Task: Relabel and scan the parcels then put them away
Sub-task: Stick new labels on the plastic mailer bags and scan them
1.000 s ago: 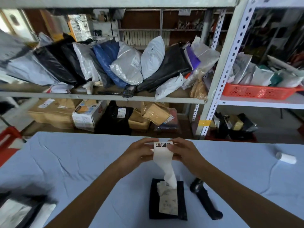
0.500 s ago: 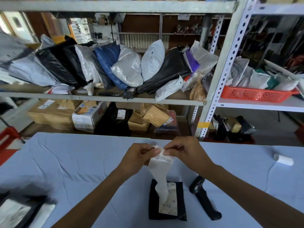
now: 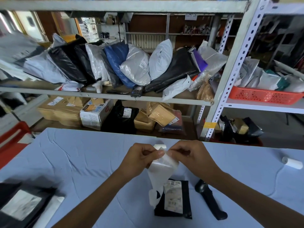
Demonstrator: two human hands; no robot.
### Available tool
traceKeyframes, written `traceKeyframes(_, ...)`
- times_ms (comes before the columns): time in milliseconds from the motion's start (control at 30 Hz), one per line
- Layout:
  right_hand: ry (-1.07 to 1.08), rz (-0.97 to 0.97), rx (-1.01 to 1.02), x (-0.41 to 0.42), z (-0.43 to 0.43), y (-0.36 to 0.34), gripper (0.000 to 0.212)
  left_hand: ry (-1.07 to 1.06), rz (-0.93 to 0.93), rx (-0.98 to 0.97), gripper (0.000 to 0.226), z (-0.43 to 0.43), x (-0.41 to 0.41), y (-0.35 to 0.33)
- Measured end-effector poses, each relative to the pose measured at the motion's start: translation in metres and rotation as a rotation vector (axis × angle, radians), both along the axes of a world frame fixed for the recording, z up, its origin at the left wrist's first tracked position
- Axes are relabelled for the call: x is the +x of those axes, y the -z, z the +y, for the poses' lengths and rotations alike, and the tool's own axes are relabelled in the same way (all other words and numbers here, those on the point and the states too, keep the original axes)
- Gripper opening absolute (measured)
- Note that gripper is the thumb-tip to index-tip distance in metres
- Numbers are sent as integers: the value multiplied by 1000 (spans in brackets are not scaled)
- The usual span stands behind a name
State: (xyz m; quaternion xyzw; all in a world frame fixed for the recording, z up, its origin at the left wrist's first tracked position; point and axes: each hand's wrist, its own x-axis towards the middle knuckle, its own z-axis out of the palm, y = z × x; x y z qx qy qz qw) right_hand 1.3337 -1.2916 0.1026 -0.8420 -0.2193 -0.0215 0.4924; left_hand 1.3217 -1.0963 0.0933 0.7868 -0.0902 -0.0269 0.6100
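Left hand (image 3: 140,159) and right hand (image 3: 194,155) are raised over the desk (image 3: 82,162), each pinching the top of a white label strip (image 3: 162,168). The strip hangs down over a black parcel (image 3: 174,201) lying flat on the desk. A scanner (image 3: 209,199) lies just right of the parcel.
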Motion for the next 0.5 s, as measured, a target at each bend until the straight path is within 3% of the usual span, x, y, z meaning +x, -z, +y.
traceKeyframes(167, -6, 2, 94, -6, 8, -5, 12, 6, -3, -1, 36, 2, -5, -7)
traceKeyframes(333, -50, 20, 76, 2, 5, -13, 8, 51, 17, 9, 7, 5, -7, -10)
traceKeyframes(500, -107, -3, 17, -4, 4, -22, 4, 15, 26, -23, 23, 5, -10, -16)
